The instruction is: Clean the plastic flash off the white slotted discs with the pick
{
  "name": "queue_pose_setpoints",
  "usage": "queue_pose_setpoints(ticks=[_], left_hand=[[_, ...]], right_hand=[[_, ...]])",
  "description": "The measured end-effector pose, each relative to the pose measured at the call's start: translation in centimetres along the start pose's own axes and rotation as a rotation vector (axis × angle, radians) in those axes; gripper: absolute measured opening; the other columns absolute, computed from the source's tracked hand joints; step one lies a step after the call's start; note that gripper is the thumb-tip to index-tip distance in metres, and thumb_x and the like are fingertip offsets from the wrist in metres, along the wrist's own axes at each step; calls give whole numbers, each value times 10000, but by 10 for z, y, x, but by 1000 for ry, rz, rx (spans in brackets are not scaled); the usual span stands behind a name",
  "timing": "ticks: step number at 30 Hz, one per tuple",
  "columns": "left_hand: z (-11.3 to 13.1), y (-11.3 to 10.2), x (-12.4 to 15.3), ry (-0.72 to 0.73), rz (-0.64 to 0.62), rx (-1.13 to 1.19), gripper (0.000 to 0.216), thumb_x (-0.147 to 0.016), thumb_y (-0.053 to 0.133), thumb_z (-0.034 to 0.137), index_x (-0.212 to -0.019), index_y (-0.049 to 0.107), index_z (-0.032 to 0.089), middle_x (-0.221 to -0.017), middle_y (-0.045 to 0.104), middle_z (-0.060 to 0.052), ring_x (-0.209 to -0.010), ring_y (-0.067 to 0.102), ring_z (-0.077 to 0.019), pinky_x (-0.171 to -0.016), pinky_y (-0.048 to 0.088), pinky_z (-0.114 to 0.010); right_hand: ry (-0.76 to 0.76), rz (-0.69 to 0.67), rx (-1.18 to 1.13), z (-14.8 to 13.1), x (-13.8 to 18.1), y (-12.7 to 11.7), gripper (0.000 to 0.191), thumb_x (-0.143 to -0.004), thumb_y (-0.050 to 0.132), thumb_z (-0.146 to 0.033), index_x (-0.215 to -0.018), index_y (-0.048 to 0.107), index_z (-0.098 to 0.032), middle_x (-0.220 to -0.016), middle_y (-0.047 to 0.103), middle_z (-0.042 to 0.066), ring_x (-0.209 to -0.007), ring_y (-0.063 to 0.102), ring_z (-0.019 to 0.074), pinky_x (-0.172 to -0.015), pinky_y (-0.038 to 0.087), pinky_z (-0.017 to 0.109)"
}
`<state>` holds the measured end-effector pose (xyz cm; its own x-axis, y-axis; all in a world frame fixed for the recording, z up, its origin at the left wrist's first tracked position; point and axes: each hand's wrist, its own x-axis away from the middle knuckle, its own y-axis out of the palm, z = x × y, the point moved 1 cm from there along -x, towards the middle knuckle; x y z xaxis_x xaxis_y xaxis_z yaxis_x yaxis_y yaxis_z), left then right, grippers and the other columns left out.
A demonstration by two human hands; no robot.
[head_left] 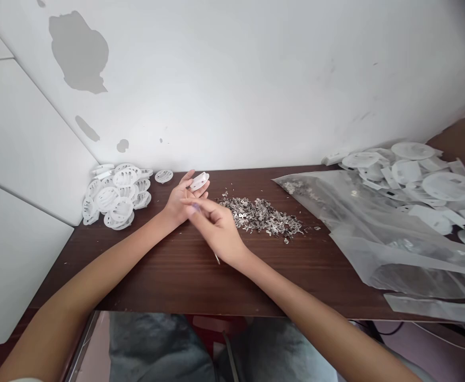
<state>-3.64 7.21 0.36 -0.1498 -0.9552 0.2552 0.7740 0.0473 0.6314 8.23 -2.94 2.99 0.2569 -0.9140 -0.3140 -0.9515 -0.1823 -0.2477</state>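
Patchy white wall (236,85) rises behind your dark wooden table (168,286). At right spreads a translucent plastic bag (355,249); at left sit stacked white slotted discs (124,177); mid-table lies a heap of small metal pieces (262,216). Just left of that heap, your left hand (176,204) holds a white plastic piece (199,182) in its fingers, while your right hand (219,232) grasps a slim rod (217,259), mostly hidden.

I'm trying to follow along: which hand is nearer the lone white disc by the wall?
Left. The left hand is just right of the lone white disc; the right hand is farther right and closer to the person.
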Motion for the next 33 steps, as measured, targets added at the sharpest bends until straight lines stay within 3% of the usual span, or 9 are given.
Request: queue_pose_setpoints(ticks=[5, 11, 13, 16, 22, 26, 30, 33], left_hand=[[0, -3, -3, 18, -78, 55, 357, -926, 604, 122, -1263, 622, 241, -1109, 770, -49, -948, 766, -173, -930, 570, -335], [-1, -7, -5, 2, -113, 79, 384, -934, 590, 133, -1303, 603, 239, -1103, 784, -66, -862, 769, -171, -847, 591, -328], [0, -7, -4, -10, -120, 88, 356, -944, 583, 128, -1284, 607, 229, -1103, 785, -73, -840, 767, -165, -823, 589, -315], [2, -6, -2, -43, -125, 111, 270, -972, 556, 130, -1223, 626, 200, -1123, 781, -87, -814, 765, -162, -747, 585, -293], [6, -1, 0, -85, -86, 152, 198, -1014, 508, 135, -1130, 662, 179, -1107, 785, -73, -771, 758, -146, -718, 576, -280], [6, -1, -1, -65, -45, 161, 226, -1033, 473, 156, -1125, 671, 216, -1091, 789, -55, -762, 754, -139, -742, 572, -291], [6, 1, -1, -72, 5, 163, 262, -1023, 474, 186, -1182, 680, 214, -1121, 782, -61, -827, 758, -165, -765, 553, -315], [8, 3, 1, -82, 0, 176, 317, -1042, 440, 298, -1229, 673, 193, -1164, 770, -100, -902, 755, -201, -785, 549, -340]], right_hand=[[116, 230, -280, 9, -13, -13, 387, -978, 546, -498, -928, 792, -204, -665, 534, -10, -657, 531, 145, -612, 434, 249], [203, 311, -427, 19, -18, -23, 381, -940, 607, -544, -907, 745, -191, -604, 476, -50, -510, 397, 95, -480, 342, 227], [208, 309, -515, 21, -18, -23, 361, -917, 658, -546, -899, 725, -192, -577, 497, -62, -463, 393, 79, -451, 332, 221], [219, 239, -661, 24, -17, -20, 363, -843, 769, -551, -845, 695, -196, -631, 631, -36, -468, 515, 77, -477, 425, 215], [292, 153, -840, 32, -10, -26, 381, -724, 911, -469, -857, 653, -222, -816, 757, -6, -701, 736, 130, -663, 596, 233], [254, 130, -660, 43, -8, -40, 358, -775, 862, -435, -1012, 692, -227, -866, 774, 12, -781, 773, 169, -714, 617, 283], [8, 178, -93, 49, -6, -53, 152, -861, 723, -322, -969, 753, -220, -890, 791, 47, -807, 766, 210, -746, 609, 346], [-149, 201, 202, 49, -3, -58, 156, -891, 647, -229, -979, 776, -227, -900, 805, 46, -806, 760, 213, -731, 596, 338]])
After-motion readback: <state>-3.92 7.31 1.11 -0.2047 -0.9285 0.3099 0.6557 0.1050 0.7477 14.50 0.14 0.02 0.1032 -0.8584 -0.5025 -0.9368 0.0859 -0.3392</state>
